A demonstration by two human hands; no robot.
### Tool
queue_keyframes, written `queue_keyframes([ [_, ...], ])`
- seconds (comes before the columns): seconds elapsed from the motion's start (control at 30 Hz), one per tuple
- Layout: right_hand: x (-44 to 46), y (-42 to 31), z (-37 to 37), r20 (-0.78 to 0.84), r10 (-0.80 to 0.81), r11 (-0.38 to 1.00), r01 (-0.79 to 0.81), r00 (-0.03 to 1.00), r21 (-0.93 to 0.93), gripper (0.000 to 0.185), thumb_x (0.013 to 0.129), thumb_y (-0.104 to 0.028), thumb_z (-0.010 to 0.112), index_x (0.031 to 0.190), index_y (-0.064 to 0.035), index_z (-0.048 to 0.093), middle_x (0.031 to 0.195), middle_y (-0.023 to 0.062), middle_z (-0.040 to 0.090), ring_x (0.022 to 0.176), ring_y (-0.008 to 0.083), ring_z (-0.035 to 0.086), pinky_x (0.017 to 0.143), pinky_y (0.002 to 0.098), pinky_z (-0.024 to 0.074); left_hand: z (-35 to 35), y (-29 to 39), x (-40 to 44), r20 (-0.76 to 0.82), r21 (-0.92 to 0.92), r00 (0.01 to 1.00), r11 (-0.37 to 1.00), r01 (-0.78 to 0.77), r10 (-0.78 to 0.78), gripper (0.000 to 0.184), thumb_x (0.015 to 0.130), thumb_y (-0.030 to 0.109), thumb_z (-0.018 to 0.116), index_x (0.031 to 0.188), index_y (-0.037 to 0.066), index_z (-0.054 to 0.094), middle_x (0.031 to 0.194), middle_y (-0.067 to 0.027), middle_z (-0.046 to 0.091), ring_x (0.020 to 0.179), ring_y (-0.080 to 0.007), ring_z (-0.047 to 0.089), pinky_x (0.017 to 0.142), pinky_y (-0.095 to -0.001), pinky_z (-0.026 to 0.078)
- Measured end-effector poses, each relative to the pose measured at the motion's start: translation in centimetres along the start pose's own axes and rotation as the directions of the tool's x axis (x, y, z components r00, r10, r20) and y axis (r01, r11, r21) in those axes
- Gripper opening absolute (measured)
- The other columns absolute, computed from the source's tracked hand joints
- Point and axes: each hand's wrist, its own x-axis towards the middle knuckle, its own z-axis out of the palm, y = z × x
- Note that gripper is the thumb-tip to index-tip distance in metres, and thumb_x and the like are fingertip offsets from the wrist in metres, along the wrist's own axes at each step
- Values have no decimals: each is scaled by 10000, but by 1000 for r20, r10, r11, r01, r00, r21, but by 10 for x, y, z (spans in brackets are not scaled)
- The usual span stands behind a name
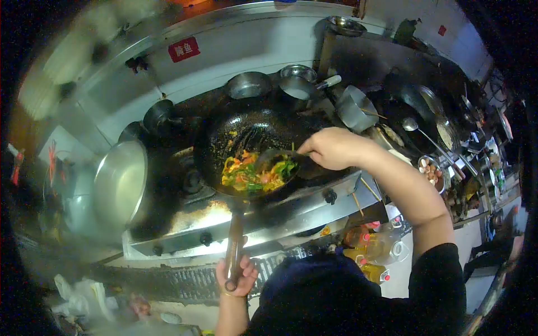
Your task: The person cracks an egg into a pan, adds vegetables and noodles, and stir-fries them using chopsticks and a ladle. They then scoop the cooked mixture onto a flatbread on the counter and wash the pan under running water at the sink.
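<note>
A dark wok (246, 120) stands on the stove, tilted towards me, its wooden handle (236, 229) pointing at my body. Fingers of my left hand (240, 275) curl around the end of that handle. In the near side of the wok lies a mix of green vegetables, yellow egg-like pieces and orange-red bits (241, 173). Over the wok's right rim reaches my right hand (338, 149), closed on a ladle whose dark head (268, 160) sits in the food. Most of the ladle's handle is hidden by my hand.
A large metal basin (140, 185) stands left of the wok. Behind are metal bowls (248, 85), and a saucepan (354, 106) is at the right. Stove knobs (330, 195) line the front edge. Oil bottles (386, 249) stand below right, and a bowl of eggs (430, 169) sits further right.
</note>
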Motion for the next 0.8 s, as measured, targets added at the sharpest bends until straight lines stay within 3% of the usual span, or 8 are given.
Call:
queue_keyframes([
  [0.17,44,28,31,-404,156,964,-50,901,260,326,837,-143,482,1135,-49,575,1047,212,611,978,378,578,861,434,460,8,0,5,-10,32,1000,999,15,-15,745,860,502,503,1408,66,248,759,-44,459,672,-187,516,728,-409,489],
  [0.23,53,40,42,-366,232,962,-156,901,226,341,845,-143,475,1155,-27,559,1059,212,611,980,382,580,871,428,456,11,-2,9,73,-31,997,999,37,-34,680,864,460,489,1362,25,332,885,-130,560,757,-236,560,776,-400,484],
  [0.3,42,29,41,-268,52,954,32,962,300,344,851,-147,475,1157,-11,556,1055,205,617,985,379,580,883,420,448,15,-2,9,39,-18,998,999,50,-49,643,872,456,482,1342,32,369,906,-136,572,760,-233,564,775,-399,483],
  [0.33,33,26,35,-77,75,900,-35,994,434,338,855,-153,481,1156,-23,562,1040,197,625,996,371,576,888,414,441,10,0,9,-16,16,999,999,40,-40,607,878,443,480,1318,33,399,915,-131,579,759,-230,566,768,-397,483],
  [0.43,-8,20,8,-229,-95,981,130,969,144,324,825,-143,518,1126,-46,590,1015,199,628,938,355,599,844,432,457,-19,0,3,-186,94,981,995,-29,46,492,891,384,484,1237,35,485,925,-114,597,742,-218,569,731,-375,482],
  [0.53,-51,5,-36,-160,85,995,-91,983,-30,287,782,-136,545,1045,-93,651,971,177,644,923,349,603,837,440,463,-27,2,-1,-373,24,922,995,-97,100,263,889,191,506,1087,29,564,866,-79,607,672,-185,563,630,-281,465],
  [0.67,-19,11,-9,-118,172,980,-182,978,-78,304,781,-140,536,1061,-107,651,964,168,649,915,346,609,836,436,469,-59,8,-4,-296,-140,951,981,-136,89,140,851,52,571,990,42,565,867,-51,595,743,-132,551,666,-266,477],
  [0.8,41,23,42,-308,102,976,-36,946,214,314,816,-180,505,1093,-108,633,1053,160,632,995,341,589,880,425,463,-31,-5,11,-518,293,824,953,-79,228,163,828,122,644,979,84,598,886,-23,604,800,-125,564,711,-272,485],
])
